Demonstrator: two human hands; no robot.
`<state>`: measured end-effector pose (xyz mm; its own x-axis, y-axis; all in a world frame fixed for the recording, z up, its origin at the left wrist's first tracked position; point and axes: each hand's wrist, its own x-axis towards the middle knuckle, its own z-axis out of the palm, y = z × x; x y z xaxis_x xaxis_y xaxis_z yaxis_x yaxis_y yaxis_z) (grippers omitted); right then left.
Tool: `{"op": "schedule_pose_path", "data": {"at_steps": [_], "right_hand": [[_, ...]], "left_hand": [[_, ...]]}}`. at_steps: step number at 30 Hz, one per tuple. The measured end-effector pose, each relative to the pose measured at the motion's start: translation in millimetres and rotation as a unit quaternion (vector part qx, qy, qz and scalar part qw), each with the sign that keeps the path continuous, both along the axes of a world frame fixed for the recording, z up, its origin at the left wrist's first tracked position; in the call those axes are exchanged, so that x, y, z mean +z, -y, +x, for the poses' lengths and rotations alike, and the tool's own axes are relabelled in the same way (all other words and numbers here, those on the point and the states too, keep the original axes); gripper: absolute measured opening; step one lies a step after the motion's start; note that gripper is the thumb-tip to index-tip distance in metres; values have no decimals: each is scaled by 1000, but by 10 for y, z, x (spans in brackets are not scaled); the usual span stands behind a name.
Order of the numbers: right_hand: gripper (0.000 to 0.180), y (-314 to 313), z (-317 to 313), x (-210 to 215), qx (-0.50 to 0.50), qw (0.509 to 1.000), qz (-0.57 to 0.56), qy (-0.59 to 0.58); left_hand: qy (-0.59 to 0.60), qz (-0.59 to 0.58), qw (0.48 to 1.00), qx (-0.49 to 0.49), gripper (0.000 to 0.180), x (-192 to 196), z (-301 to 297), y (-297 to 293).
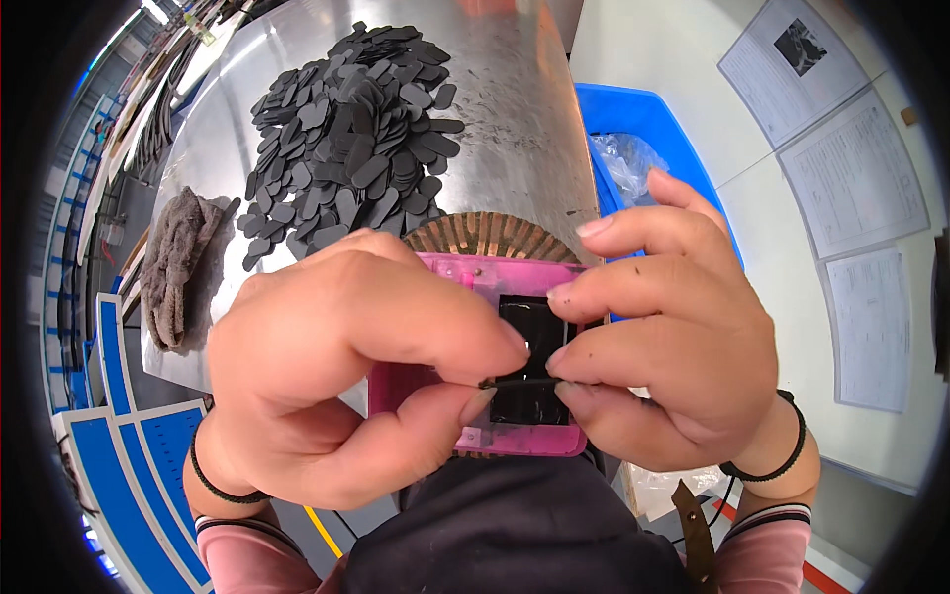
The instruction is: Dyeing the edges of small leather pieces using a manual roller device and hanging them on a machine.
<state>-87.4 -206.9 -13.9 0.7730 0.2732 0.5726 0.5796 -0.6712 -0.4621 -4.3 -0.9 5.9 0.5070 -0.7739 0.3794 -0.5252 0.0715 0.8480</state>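
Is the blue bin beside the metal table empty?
Not empty: crumpled clear plastic shows inside the blue bin. The right hand hides part; how full, cannot tell.

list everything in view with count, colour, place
oval pieces: uncountable, dark grey, heaped on table
table: one, silver, upper centre
rag: one, grey-brown, table's left side
ridged disc: one, brown, beyond case
case: one, pink, between hands
black piece: one, black, on case
bin: one, blue, right of table
plastic: uncertain, clear, in bin
papers: three, white, right wall
panels: several, blue and white, lower left
lap cloth: one, black, bottom centre
sleeves: two, pink, lower edge
wristbands: two, black, on wrists
left hand: one, bare, pinching black piece
right hand: one, bare, touching black piece
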Motion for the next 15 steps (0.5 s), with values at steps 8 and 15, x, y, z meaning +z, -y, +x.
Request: {"op": "schedule_pose_path", "data": {"at_steps": [8,15], "right_hand": [[18,56,36,-155,12,998,-20,55],[18,222,-15,-1,8,994,-96,45]], "left_hand": [[190,54,980,-38,32,37,100,87],[251,85,962,-62,32,64,63,220]]}}
